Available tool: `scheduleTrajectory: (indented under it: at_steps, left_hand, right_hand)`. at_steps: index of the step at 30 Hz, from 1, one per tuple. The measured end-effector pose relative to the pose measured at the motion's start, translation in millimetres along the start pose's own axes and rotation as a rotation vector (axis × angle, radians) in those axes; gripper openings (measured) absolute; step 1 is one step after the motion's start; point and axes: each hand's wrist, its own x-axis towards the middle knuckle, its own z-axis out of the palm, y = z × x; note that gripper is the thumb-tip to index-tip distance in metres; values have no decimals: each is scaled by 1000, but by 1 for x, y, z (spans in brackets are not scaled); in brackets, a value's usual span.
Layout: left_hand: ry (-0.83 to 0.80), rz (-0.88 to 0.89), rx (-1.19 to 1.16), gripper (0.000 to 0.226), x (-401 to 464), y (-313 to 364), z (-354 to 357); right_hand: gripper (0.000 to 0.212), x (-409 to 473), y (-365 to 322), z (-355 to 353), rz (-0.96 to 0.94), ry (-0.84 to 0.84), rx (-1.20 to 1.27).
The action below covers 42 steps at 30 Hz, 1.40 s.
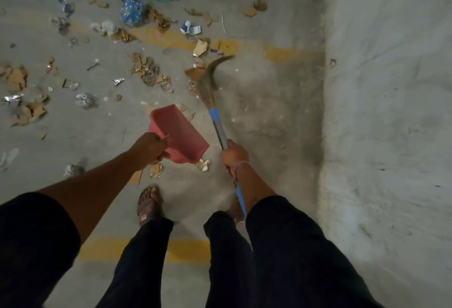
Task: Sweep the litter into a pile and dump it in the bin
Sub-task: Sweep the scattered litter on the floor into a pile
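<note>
My left hand (150,148) grips the handle of a pink dustpan (179,133), held above the concrete floor in front of me. My right hand (233,156) grips the silver and blue handle of a grass broom (208,82). The bristles bend against the floor near a yellow painted line, touching cardboard scraps. Litter (144,70) lies scattered over the floor ahead and to the left: torn cardboard, crumpled paper, foil bits and a blue plastic wrapper (132,11). No bin is in view.
A rough grey wall (391,112) runs along the right side. Yellow floor lines cross ahead (281,53) and near my feet (186,249). My sandalled foot (149,205) stands just behind a few cardboard scraps (156,169).
</note>
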Motion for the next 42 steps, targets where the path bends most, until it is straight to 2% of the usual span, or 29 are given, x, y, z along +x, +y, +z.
scheduleTrajectory:
  at_steps: [4, 6, 8, 13, 18, 21, 25, 28, 30, 33, 38, 42]
  left_hand:
    - [38, -12, -72, 37, -16, 14, 27]
    - [47, -11, -120, 37, -25, 23, 42]
    - [47, -10, -168, 36, -34, 34, 57]
    - [72, -13, -259, 33, -41, 66, 95]
    - [74, 7, -298, 36, -22, 86, 114]
    - [82, 8, -311, 36, -1, 98, 120]
    - [111, -18, -347, 39, 31, 114, 127]
    - [137, -62, -390, 39, 52, 129, 131]
    - [148, -88, -411, 39, 64, 140, 132]
    - [162, -134, -459, 37, 76, 155, 130]
    - [183, -183, -561, 29, 80, 184, 122]
    - [196, -198, -608, 29, 74, 201, 107]
  right_hand:
    - [48, -8, 10, -45, -88, -4, 3]
    - [62, -19, 26, -68, -112, 12, 14]
    - [68, -31, 43, -95, -112, 18, 42]
    - [66, -33, 73, -153, -63, 73, 92]
    - [58, 1, 73, -184, 5, 108, 27]
    - [46, 31, 64, -193, 32, 91, -47]
    - [45, 81, 44, -193, -40, 33, -234]
    - [33, 102, 9, -196, -115, -39, -343]
    - [39, 121, -13, -201, -176, -67, -403]
    - [59, 148, -40, -210, -228, -98, -425]
    - [66, 147, -74, -245, -330, -59, -369]
    - [72, 147, -97, -272, -369, -40, -417]
